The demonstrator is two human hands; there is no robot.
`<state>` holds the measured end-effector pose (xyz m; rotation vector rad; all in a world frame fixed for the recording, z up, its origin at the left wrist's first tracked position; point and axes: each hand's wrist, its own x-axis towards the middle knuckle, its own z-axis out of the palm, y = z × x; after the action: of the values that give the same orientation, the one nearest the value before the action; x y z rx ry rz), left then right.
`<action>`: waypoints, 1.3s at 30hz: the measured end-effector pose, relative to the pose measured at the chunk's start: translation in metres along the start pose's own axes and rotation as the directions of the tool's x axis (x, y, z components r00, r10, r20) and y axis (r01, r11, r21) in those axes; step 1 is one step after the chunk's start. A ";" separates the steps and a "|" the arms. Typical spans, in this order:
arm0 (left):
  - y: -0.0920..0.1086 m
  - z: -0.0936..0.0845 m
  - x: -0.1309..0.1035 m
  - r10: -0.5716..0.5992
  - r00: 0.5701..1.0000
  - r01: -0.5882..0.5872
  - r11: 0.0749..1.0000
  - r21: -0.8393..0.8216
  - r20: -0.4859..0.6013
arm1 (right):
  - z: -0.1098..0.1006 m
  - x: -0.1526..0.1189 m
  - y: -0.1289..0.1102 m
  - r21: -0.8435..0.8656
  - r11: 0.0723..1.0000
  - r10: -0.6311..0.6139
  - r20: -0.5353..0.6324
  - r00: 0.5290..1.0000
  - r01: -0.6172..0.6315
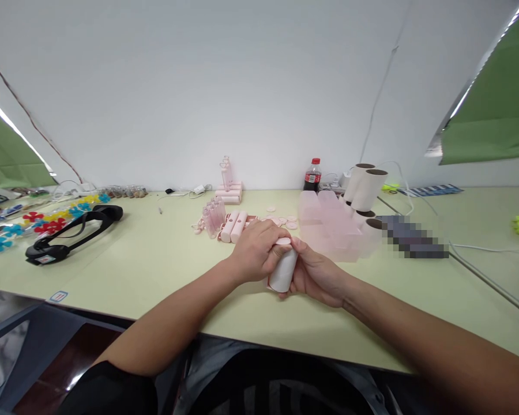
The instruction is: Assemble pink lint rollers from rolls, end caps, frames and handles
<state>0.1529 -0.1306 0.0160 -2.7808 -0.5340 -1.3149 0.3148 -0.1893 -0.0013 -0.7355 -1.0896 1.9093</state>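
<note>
From afar, I watch a white tube (282, 273) held nearly upright, top tipped slightly right, at the near side of the counter (155, 262), my left hand (256, 248) gripping its upper end, my equally close right hand (319, 274) clasping its side.

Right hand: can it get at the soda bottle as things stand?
Probably not right now: the right hand is holding the white tube, and pink boxes sit between it and the bottle. The red cap looks free from above.
</note>
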 end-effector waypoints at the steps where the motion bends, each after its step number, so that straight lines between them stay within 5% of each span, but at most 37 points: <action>1: 0.000 0.000 0.000 -0.012 1.000 0.012 1.000 -0.009 0.016 | 0.000 0.000 0.000 0.007 1.000 0.001 0.000 1.000 -0.001; 19: -0.004 -0.001 0.000 -0.033 0.994 0.050 0.986 -0.161 0.107 | -0.003 0.004 0.007 -0.021 0.999 -0.032 -0.021 0.999 0.031; 32: -0.005 0.007 -0.004 -0.071 0.997 0.060 0.969 -0.238 -0.037 | -0.012 0.007 0.013 -0.276 0.953 -0.128 0.001 0.992 0.123; 39: -0.001 0.005 -0.002 -0.089 0.996 0.085 0.975 -0.206 -0.010 | -0.009 0.006 0.011 -0.347 0.928 -0.148 0.001 0.989 0.139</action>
<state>0.1551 -0.1300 0.0109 -2.9354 -0.5545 -1.4934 0.3149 -0.1836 -0.0153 -0.8441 -1.4445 1.5980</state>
